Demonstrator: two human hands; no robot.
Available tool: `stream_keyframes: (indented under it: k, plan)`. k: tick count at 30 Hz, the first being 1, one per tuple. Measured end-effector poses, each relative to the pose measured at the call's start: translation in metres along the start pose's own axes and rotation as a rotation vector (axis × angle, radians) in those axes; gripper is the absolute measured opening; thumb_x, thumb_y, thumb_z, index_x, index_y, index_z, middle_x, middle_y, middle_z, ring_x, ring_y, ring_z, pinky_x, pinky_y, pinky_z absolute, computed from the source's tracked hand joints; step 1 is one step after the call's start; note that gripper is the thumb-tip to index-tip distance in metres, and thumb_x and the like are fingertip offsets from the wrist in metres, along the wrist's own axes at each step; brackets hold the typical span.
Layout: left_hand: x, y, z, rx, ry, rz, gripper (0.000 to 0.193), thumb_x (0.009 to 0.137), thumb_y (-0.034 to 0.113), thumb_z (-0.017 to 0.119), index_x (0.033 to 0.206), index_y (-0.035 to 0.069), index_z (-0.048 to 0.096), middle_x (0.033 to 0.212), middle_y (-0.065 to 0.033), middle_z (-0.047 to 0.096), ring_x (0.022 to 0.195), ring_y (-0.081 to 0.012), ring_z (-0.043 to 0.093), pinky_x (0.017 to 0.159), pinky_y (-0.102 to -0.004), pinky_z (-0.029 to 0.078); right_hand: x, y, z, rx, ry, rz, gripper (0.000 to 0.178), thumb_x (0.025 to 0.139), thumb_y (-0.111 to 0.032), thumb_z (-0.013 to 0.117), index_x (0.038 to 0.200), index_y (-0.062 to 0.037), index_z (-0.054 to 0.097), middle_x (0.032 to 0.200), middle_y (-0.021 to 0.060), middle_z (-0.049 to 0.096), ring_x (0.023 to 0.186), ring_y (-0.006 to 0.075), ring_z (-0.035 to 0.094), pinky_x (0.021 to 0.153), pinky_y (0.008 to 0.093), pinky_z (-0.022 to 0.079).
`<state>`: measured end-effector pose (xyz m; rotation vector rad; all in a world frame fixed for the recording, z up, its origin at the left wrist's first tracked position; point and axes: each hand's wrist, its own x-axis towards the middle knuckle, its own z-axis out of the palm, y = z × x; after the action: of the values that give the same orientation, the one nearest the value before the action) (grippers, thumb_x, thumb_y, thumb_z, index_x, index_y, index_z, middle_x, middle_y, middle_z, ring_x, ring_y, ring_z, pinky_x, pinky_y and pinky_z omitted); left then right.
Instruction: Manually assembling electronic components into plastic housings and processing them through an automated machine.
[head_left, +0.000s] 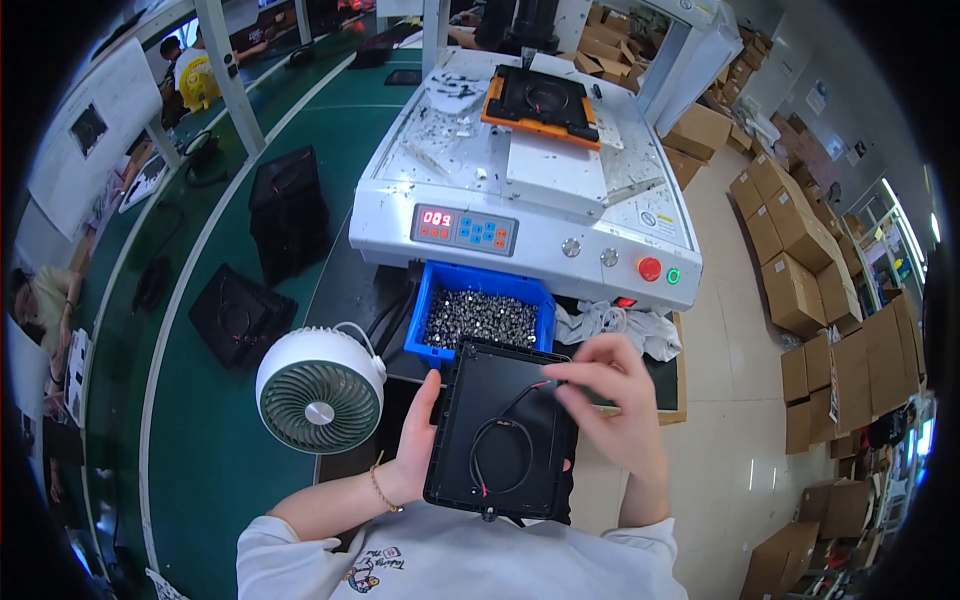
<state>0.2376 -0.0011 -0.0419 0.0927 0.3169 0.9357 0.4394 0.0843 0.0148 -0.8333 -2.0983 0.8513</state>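
My left hand [416,437] grips a black rectangular plastic housing [460,430] by its left side, thumb along the edge, holding it tilted up in front of my chest. Inside it lies a coiled black cable [474,455] with reddish wire ends. Over the housing's upper right part, my right hand [612,398] has its thumb and forefinger close together in a pinch. Whatever is between those fingertips is too small to make out. Just beyond the housing stands a blue bin [548,318] heaped with small metal pieces [480,317] that look like screws or nuts.
A white machine [380,222] with buttons stands ahead, carrying an orange fixture [540,128] with another black housing [530,92]. A white fan [320,390] is at left, near stacked black housings [285,210] on the green bench [185,420]. Cardboard boxes [800,290] line the right.
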Motion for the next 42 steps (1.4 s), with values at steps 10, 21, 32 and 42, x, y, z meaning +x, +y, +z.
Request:
stream_keyframes:
  k: [10,21,32,42]
  plan:
    - [-0.012,0.007,0.01,0.158,-0.126,0.101,0.086,0.085,0.057,0.045,0.146,-0.001,0.03,0.144,-0.0227,0.04,0.129,-0.0352,0.047,0.11,-0.0468,0.035,0.021,-0.037,-0.016,-0.652,-0.153,-0.622,0.024,0.062,-0.016,0.074,0.085,-0.0143,0.07,0.085,-0.0048,0.062,0.081,0.0159,0.055,0.077,0.0331,0.035]
    - [-0.012,0.067,0.042,0.38,-0.159,1.066,0.1,0.076,0.059,0.056,0.148,0.0,0.021,0.142,-0.0242,0.036,0.129,-0.0378,0.043,0.109,-0.0551,0.037,-0.029,-0.025,0.005,-0.374,-0.284,-0.252,0.032,0.072,-0.014,0.079,0.102,-0.0082,0.069,0.095,0.0022,0.065,0.092,0.0217,0.059,0.081,0.0361,0.044]
    - [0.008,0.043,0.037,0.347,-0.189,0.893,0.107,0.065,0.048,0.068,0.147,-0.002,0.022,0.144,-0.0208,0.036,0.131,-0.0348,0.042,0.111,-0.0489,0.036,-0.035,-0.012,0.069,0.475,-0.076,0.182,0.022,0.09,0.008,0.056,0.112,0.0068,0.059,0.11,0.0139,0.055,0.08,0.0126,0.061,0.07,0.0224,0.05]
    - [0.018,0.029,0.024,0.357,-0.198,0.875,0.112,0.062,0.049,0.068,0.148,-0.004,0.019,0.143,-0.0207,0.037,0.132,-0.0331,0.042,0.115,-0.046,0.031,-0.04,0.015,0.089,1.046,-0.064,0.305,0.004,0.085,0.003,0.069,0.087,0.0054,0.066,0.086,0.0082,0.066,0.074,0.0099,0.061,0.061,0.0202,0.047]
